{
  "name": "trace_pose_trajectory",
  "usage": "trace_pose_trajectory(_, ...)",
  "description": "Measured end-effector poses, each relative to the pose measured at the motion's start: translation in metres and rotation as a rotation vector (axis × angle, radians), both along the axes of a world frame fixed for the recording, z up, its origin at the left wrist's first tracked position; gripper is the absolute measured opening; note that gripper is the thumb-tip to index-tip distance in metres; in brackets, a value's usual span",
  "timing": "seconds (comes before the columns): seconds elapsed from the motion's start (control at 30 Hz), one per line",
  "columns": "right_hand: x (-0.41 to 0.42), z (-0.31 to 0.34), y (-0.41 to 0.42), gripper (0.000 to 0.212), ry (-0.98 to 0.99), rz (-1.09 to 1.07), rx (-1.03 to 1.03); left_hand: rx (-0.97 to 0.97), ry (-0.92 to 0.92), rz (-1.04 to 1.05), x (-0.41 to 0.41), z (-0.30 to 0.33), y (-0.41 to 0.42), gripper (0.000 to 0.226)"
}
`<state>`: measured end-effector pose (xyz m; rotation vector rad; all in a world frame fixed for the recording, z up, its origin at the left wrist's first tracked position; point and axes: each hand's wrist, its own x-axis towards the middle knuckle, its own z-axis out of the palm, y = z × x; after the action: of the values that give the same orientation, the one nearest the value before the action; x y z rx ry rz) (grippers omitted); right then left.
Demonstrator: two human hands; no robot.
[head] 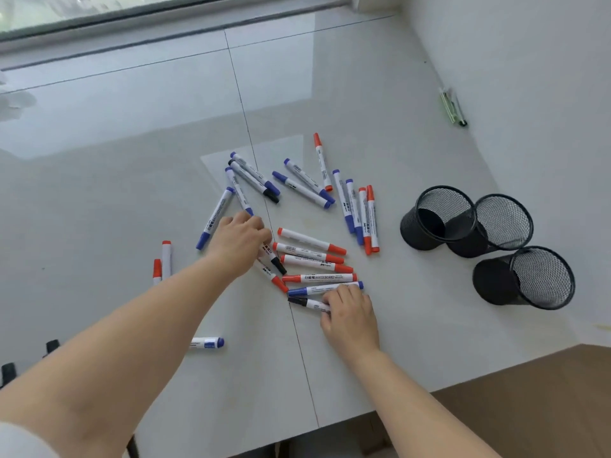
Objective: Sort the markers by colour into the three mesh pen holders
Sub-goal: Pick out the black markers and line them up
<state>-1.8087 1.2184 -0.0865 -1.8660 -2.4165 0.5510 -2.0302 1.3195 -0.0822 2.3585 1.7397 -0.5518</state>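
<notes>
Gathering black markers first

Your left hand (239, 246) is pinching a black-capped white marker (274, 259); your right hand (350, 317) is closing its fingers on another black-capped marker (305, 303), probably bound for the three empty black mesh holders (439, 216) nearby.

The scene is brightly and evenly lit by daylight from the window (158, 8) at the top. Pale glare is thrown across the glossy table (132, 104) (shadows stay soft). Straight lines are bowed near the edges, and detail is slightly softened throughout.

Red, blue, black-capped markers (310, 241) lie scattered left of three seemingly empty mesh holders (439, 218).
</notes>
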Motion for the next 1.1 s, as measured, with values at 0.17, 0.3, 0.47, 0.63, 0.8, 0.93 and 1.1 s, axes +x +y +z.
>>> trace_pose_trajectory(0.17, 0.008, -0.003, 0.002, 0.03, 0.148, 0.012, -0.037, -0.01, -0.017, -0.118, -0.007, -0.003, 0.01, 0.024)
trace_pose_trajectory(0.3, 0.001, -0.002, 0.01, 0.017, 0.296, -0.135, -0.114, 0.022, -0.331, 0.111, -0.017, 0.003, 0.015, 0.012)
trace_pose_trajectory(0.47, -0.022, 0.0, 0.036, 0.015, 0.391, -0.238, -0.153, 0.124, -0.533, 0.513, -0.022, 0.007, 0.046, 0.008)
trace_pose_trajectory(0.63, -0.027, -0.003, 0.056, 0.019, 0.339, -0.284, -0.145, 0.108, -0.231, 0.257, -0.031, -0.002, 0.091, 0.033)
trace_pose_trajectory(0.8, -0.023, -0.004, 0.06, 0.015, 0.335, -0.307, -0.138, 0.078, -0.094, 0.122, -0.032, -0.009, 0.111, 0.034)
trace_pose_trajectory(0.93, -0.024, 0.002, 0.06, 0.014, 0.372, -0.349, -0.13, 0.098, -0.105, 0.065, -0.033, 0.0, 0.107, 0.036)
trace_pose_trajectory(1.1, -0.052, 0.023, 0.046, 0.005, 0.482, -0.404, -0.168, 0.296, -0.527, 0.298, -0.045, 0.045, 0.056, 0.024)
